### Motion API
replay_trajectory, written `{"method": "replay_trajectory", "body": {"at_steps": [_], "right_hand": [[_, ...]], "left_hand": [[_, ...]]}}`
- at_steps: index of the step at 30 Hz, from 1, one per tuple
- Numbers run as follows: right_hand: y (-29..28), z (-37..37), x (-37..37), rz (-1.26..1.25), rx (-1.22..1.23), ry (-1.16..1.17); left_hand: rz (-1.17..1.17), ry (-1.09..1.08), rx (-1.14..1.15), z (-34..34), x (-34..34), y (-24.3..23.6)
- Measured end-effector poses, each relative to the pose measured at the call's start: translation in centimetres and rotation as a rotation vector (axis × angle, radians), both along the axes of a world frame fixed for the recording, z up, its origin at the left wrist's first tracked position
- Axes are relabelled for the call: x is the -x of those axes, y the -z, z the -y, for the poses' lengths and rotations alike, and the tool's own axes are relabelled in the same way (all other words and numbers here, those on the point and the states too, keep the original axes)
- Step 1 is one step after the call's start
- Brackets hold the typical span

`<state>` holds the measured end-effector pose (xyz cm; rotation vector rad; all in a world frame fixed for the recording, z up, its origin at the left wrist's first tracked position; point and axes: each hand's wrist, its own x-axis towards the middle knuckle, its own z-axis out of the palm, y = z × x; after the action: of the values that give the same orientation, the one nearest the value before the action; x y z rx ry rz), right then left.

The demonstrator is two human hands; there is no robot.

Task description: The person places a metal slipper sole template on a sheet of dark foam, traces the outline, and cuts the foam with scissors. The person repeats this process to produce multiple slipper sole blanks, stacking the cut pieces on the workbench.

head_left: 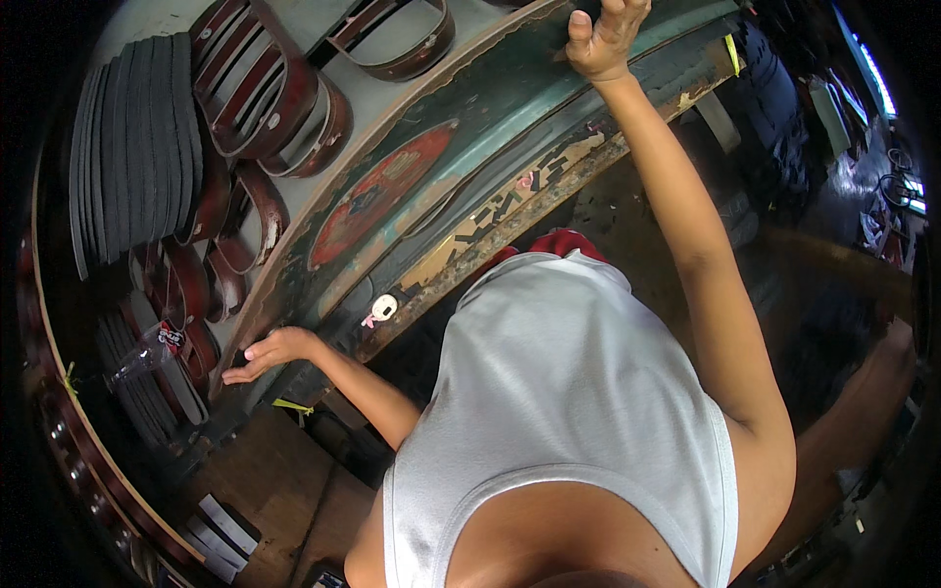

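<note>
A long green panel (431,230) with a worn red oval emblem (377,196) lies slantwise on the bench in front of me. My left hand (270,353) is at its near left end, with the fingers stretched out at the panel's corner. At the far right end, my right hand (603,44) is raised at the panel with thumb and fingers apart; its fingertips run out of the picture. I see nothing held in either hand. A thin brown edge (323,186) runs along the panel's far side between the two hands.
Looped reddish-brown leather straps (260,98) and a stack of dark grey strips (132,147) lie beyond the panel. A clear plastic wrapper (147,358) is at the left. A round white object (384,308) and dark scraps (490,220) lie along the bench's near edge.
</note>
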<state>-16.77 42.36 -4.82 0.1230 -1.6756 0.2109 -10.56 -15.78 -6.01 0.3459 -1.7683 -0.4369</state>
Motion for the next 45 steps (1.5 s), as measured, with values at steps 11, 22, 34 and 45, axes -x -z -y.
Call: {"method": "replay_trajectory", "body": {"at_steps": [11, 22, 34, 45], "right_hand": [[-0.5, 1.3, -1.4, 0.127, 0.088, 0.022], [8.9, 15.2, -17.8, 1.318, 0.04, -0.898], [11.7, 19.1, -17.9, 1.277, -0.006, -0.555], [12.2, 20.0, -18.5, 1.349, 0.008, -0.417]], "left_hand": [[0.156, 0.053, 0.01, 0.5, -3.3, -1.1], [0.443, 0.586, -0.228, -5.7, -15.4, 10.2], [0.695, 0.579, -0.005, -6.9, -15.9, 13.6], [0.883, 0.593, 0.054, -6.4, -15.5, 12.1]]}}
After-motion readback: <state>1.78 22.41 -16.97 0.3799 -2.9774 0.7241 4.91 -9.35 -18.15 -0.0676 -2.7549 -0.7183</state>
